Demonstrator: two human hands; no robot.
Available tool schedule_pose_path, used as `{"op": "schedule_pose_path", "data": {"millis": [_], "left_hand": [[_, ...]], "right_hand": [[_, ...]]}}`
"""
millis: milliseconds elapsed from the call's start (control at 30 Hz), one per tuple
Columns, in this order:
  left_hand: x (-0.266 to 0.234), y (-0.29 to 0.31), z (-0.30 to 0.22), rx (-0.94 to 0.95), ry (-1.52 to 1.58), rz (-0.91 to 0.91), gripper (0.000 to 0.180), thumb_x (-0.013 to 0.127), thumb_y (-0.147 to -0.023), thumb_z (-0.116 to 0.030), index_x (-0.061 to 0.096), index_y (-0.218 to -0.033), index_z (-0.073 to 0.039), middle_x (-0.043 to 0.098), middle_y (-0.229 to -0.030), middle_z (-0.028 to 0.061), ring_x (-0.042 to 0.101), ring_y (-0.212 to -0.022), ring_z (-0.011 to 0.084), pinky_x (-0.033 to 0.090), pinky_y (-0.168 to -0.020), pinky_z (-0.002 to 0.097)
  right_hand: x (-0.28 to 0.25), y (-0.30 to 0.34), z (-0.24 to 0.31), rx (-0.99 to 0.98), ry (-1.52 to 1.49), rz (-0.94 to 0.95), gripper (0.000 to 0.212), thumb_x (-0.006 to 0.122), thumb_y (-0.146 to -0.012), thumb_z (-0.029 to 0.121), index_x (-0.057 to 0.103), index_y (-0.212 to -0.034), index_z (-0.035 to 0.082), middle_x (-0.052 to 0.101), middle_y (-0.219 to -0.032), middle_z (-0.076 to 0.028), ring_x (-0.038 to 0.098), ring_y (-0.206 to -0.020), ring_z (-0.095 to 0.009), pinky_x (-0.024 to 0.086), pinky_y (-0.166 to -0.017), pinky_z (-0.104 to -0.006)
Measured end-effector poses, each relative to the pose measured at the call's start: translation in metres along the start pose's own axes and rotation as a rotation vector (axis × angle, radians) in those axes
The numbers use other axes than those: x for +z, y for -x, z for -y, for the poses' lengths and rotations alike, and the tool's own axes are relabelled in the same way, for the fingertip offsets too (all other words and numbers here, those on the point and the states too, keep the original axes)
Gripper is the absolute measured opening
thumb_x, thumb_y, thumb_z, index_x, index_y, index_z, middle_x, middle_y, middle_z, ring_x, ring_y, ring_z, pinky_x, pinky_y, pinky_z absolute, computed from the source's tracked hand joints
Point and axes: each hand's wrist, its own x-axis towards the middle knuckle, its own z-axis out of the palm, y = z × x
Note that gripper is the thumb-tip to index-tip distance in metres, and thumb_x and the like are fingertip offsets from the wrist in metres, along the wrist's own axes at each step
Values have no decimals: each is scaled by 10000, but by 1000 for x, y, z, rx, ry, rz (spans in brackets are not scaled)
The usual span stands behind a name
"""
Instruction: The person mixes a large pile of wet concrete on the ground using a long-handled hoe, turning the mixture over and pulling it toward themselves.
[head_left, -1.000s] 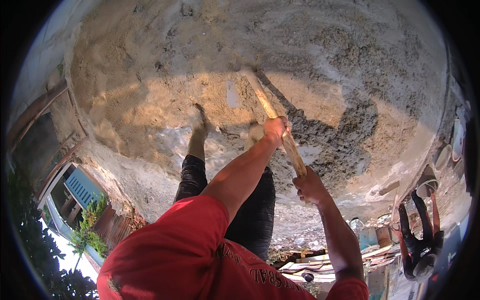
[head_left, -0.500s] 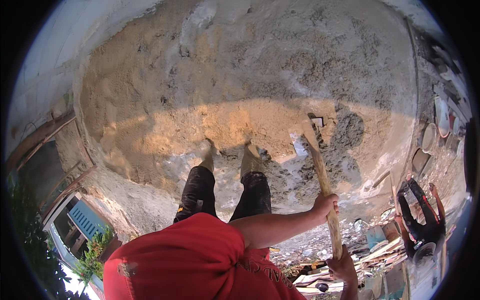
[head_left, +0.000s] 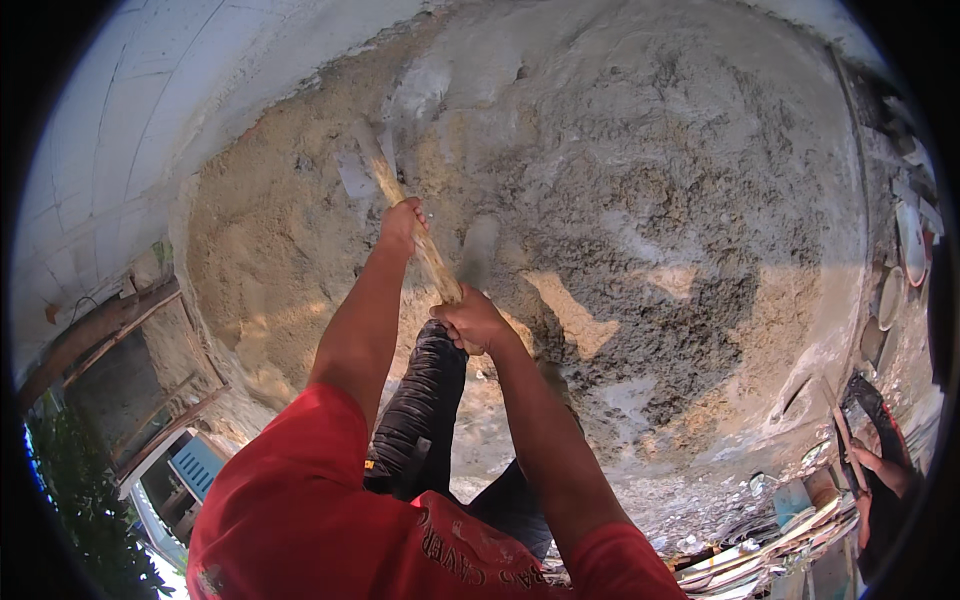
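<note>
A hoe [head_left: 437, 265] with a pale wooden handle slants up and left, its flat metal blade [head_left: 355, 176] over the rough tan-and-grey mix of what looks like sand and mortar [head_left: 640, 210]. My left hand [head_left: 403, 222] is wrapped round the middle of the handle. Lower down, my right hand [head_left: 474, 320] closes on the handle's near end, just above my dark-trousered knee. The mix is darker and lumpier on the right, sandier on the left. Whether the blade touches it, I cannot tell.
Another person [head_left: 885, 440] at the right edge holds a wooden handle. Loose planks [head_left: 770, 560] lie at lower right. Buckets or basins [head_left: 890, 298] stand along the right side. A pale wall [head_left: 130, 130] borders the upper left, with a blue slatted plastic thing [head_left: 197, 466] below.
Both hands have swung the hoe from my right side across to the upper left, its blade now far forward. One leg has stepped forward. The other person appears farther right.
</note>
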Motion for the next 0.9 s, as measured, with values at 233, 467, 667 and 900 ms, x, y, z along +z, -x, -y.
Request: {"op": "schedule_pose_path", "data": {"millis": [233, 467, 667, 900], "left_hand": [[80, -101, -13, -25, -262, 76, 94, 616, -892, -54, 564, -822, -19, 521, -699, 60, 536, -575, 192, 505, -532, 355], [213, 63, 121, -176, -120, 176, 74, 605, -868, -41, 542, -838, -15, 503, -698, 81, 516, -537, 208, 485, -477, 393], [282, 217, 220, -374, -45, 350, 62, 582, -880, -41, 531, -845, -37, 496, -692, 66, 504, -534, 194, 466, -479, 394], [256, 402, 249, -616, 99, 603, 152, 639, -872, -88, 491, -910, -91, 502, -717, 38, 521, -564, 178, 476, -503, 376]], "right_hand": [[-60, -82, 40, -4, -174, -22, 307, 718, -843, 121, 484, -1025, 40, 521, -704, -28, 501, -514, -114, 421, -420, -305], [-164, 104, -21, 137, -235, -254, 307, 672, -878, 107, 478, -1108, 51, 502, -710, -12, 458, -501, -107, 391, -425, -302], [-195, 288, -50, 240, -221, -494, 317, 663, -893, 100, 459, -1132, 62, 474, -671, -2, 436, -481, -88, 362, -403, -275], [-105, 461, -64, 324, -97, -781, 254, 650, -873, 66, 440, -1016, 79, 473, -663, 0, 475, -466, -78, 370, -370, -259]]}}
